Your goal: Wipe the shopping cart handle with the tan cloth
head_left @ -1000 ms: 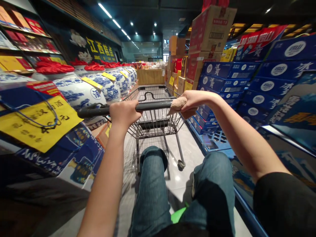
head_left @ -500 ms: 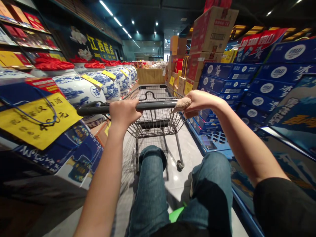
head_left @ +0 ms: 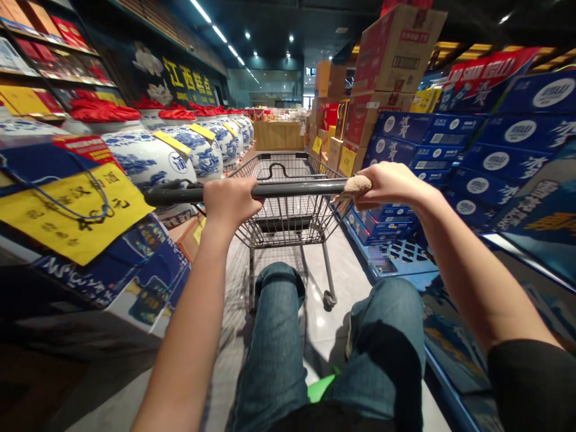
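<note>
A metal shopping cart point(head_left: 288, 240) stands in front of my knees, its wire basket facing away down the aisle. My left hand point(head_left: 230, 201) is closed around the dark cart handle point(head_left: 301, 190), left of its middle. Near the handle's right end, my right hand point(head_left: 391, 180) is closed on a beige cloth point(head_left: 358, 185), which is pressed over the bar. Part of the cloth hangs below the handle. The fingertips of my right hand are partly hidden behind the cloth and bar.
Blue-and-white jars point(head_left: 148, 153) with red covers line the left side, behind a yellow price sign point(head_left: 67, 210). On the right, blue boxes point(head_left: 405, 129) are stacked on a blue pallet point(head_left: 409, 255). Tall cartons point(head_left: 387, 66) rise behind. A wooden counter point(head_left: 279, 136) stands far ahead.
My right hand has slid to the right along the handle with the cloth. My left hand keeps its hold on the bar. The view has shifted slightly.
</note>
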### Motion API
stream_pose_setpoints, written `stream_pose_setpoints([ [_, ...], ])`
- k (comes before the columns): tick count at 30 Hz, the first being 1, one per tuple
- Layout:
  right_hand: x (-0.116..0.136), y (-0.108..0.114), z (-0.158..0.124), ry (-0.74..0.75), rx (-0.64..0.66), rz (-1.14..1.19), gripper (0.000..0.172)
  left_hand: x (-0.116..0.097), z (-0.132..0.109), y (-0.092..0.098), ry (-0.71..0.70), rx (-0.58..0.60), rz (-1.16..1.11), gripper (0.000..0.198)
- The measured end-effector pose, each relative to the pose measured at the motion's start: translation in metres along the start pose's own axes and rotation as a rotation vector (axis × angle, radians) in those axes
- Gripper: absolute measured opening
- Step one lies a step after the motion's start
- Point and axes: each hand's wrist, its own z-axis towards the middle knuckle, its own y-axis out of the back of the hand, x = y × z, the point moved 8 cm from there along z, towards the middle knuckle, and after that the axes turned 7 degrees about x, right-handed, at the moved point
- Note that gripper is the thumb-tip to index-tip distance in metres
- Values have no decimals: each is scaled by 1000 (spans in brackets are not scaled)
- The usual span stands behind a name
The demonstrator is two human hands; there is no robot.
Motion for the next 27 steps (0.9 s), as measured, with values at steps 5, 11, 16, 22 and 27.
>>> stream_pose_setpoints([
  [5, 5, -12, 7, 137, 303, 152, 20, 1, -1, -1, 4, 17, 16, 36],
  [11, 11, -7, -32, -37, -473, -111, 33, 1, -1, 0, 3, -6, -30, 34],
  [16, 8, -2, -15, -9, -80, 9, 43, 4, -2, 1, 9, -3, -34, 32],
  [22, 0, 6, -11, 201, 56, 435, 60, 3, -3, 2, -10, 1, 4, 33],
  [27, -2, 34, -10, 263, -326, 754, 53, 1, -1, -1, -23, 14, -20, 33],
])
